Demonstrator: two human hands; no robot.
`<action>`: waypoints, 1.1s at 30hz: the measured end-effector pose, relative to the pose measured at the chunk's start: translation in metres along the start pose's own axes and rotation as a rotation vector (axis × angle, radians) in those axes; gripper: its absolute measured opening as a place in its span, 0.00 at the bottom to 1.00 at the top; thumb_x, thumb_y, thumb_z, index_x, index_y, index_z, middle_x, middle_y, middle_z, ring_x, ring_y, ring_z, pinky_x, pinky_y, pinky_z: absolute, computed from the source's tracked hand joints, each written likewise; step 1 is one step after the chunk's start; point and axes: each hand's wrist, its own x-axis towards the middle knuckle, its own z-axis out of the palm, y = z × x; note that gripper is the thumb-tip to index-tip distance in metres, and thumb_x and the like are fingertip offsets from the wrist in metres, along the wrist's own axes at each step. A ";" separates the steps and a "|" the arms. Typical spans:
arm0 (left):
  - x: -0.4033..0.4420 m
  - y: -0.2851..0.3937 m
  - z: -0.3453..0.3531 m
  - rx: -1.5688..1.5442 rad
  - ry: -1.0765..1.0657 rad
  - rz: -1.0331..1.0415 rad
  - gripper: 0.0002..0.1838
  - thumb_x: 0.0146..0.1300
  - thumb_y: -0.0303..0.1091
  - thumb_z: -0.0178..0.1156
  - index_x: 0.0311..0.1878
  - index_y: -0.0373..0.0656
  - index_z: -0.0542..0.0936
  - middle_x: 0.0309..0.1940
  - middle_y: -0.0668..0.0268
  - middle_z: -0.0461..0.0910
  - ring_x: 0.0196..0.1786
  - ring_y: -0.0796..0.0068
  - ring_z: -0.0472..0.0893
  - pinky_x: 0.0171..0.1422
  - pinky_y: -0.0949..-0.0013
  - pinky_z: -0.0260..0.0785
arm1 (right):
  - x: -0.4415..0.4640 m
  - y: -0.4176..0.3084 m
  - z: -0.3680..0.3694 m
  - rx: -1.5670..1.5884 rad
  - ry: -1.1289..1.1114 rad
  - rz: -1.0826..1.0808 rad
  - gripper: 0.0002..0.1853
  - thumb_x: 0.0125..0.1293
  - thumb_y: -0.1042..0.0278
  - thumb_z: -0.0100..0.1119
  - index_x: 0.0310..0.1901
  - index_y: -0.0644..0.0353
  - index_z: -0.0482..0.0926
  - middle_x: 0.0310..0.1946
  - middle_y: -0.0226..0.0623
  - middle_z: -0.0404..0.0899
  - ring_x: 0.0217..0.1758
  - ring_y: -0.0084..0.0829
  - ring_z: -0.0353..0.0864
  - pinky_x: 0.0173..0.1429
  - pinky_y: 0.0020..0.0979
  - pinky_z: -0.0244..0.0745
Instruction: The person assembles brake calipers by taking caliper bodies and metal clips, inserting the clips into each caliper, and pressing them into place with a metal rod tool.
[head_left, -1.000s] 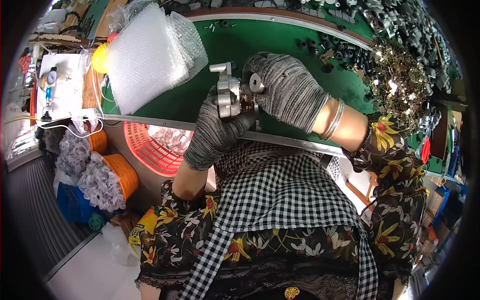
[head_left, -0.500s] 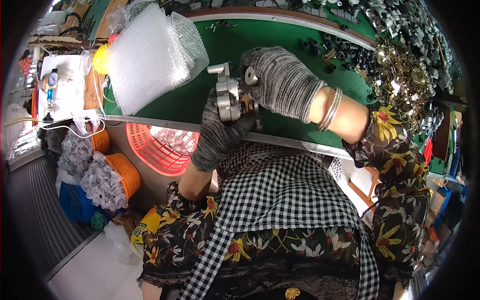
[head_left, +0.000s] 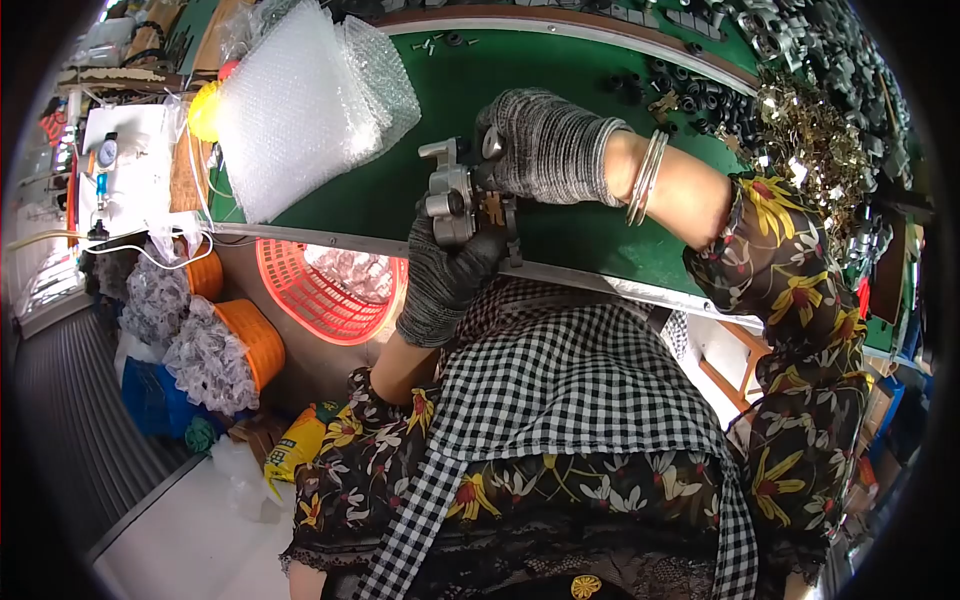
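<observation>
A silver-grey brake caliper [head_left: 452, 188] is held above the green table near its front edge. My left hand [head_left: 450, 275], in a grey knitted glove with the fingertips dark, is closed round its lower part. My right hand [head_left: 555, 145], gloved too, is closed at the caliper's upper right side with the fingers curled. Beside those fingers shows a round metal end [head_left: 492, 143]; I cannot tell whether it belongs to the caliper. A brass-coloured clip [head_left: 492, 208] sits on the caliper's right side. The fingers partly hide the dark part between the hands.
Folded bubble wrap [head_left: 295, 115] lies to the left on the green table [head_left: 600, 235]. Black rubber parts [head_left: 690, 95] and a heap of brass clips [head_left: 810, 140] lie right. Several small screws [head_left: 430, 45] are at the back. A red basket [head_left: 320, 300] stands below the edge.
My right hand has shifted slightly up and left. The caliper has tilted a little in my left hand, its upper arm now lower, and the round metal end has turned partly away.
</observation>
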 end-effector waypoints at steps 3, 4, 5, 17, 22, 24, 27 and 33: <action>-0.001 0.002 -0.002 0.115 -0.007 0.030 0.25 0.56 0.26 0.64 0.55 0.39 0.67 0.41 0.61 0.79 0.40 0.72 0.82 0.45 0.68 0.77 | 0.002 0.000 0.001 -0.043 0.006 -0.008 0.09 0.57 0.66 0.62 0.31 0.65 0.81 0.27 0.50 0.80 0.34 0.46 0.81 0.41 0.36 0.77; 0.000 0.002 -0.002 0.110 -0.012 0.037 0.24 0.56 0.26 0.64 0.56 0.39 0.67 0.41 0.61 0.79 0.40 0.72 0.82 0.45 0.68 0.77 | 0.001 -0.001 0.000 -0.018 0.004 0.019 0.09 0.56 0.66 0.62 0.31 0.65 0.81 0.28 0.50 0.80 0.34 0.45 0.81 0.41 0.36 0.77; 0.000 0.000 -0.002 0.104 -0.016 0.044 0.24 0.56 0.25 0.64 0.56 0.39 0.67 0.42 0.60 0.79 0.40 0.72 0.82 0.45 0.69 0.77 | 0.000 -0.003 -0.002 0.008 0.000 0.044 0.09 0.56 0.67 0.62 0.32 0.65 0.81 0.28 0.49 0.80 0.34 0.45 0.81 0.41 0.36 0.77; -0.003 0.012 -0.004 0.270 -0.105 0.081 0.22 0.59 0.25 0.63 0.55 0.38 0.66 0.43 0.60 0.78 0.43 0.69 0.82 0.47 0.66 0.78 | 0.004 -0.009 0.008 -0.037 0.065 0.050 0.10 0.54 0.67 0.65 0.35 0.62 0.80 0.31 0.46 0.81 0.38 0.44 0.82 0.44 0.36 0.77; -0.012 0.022 0.001 0.081 -0.001 -0.119 0.26 0.56 0.26 0.66 0.56 0.38 0.67 0.46 0.59 0.77 0.47 0.68 0.80 0.51 0.65 0.78 | 0.001 -0.009 0.010 0.032 0.105 0.029 0.14 0.52 0.64 0.67 0.38 0.62 0.80 0.30 0.42 0.82 0.37 0.40 0.82 0.44 0.35 0.76; -0.019 0.020 -0.004 0.212 0.054 -0.140 0.29 0.53 0.31 0.70 0.56 0.38 0.67 0.47 0.60 0.76 0.47 0.68 0.79 0.51 0.67 0.77 | 0.000 -0.005 0.007 0.071 0.178 -0.048 0.16 0.51 0.62 0.69 0.39 0.61 0.81 0.29 0.39 0.81 0.34 0.36 0.82 0.42 0.33 0.77; -0.029 0.029 -0.004 1.007 -0.003 0.040 0.36 0.50 0.31 0.73 0.59 0.37 0.63 0.49 0.57 0.75 0.47 0.67 0.81 0.51 0.67 0.77 | -0.009 -0.011 -0.011 0.104 0.248 0.107 0.18 0.53 0.56 0.70 0.39 0.61 0.82 0.26 0.37 0.80 0.28 0.31 0.80 0.40 0.31 0.77; -0.037 0.011 -0.011 0.952 0.177 0.389 0.43 0.42 0.31 0.77 0.61 0.40 0.63 0.51 0.54 0.72 0.48 0.64 0.81 0.52 0.66 0.77 | -0.042 -0.035 -0.036 0.712 0.681 -0.407 0.09 0.63 0.67 0.62 0.41 0.62 0.79 0.32 0.38 0.79 0.27 0.24 0.78 0.31 0.24 0.76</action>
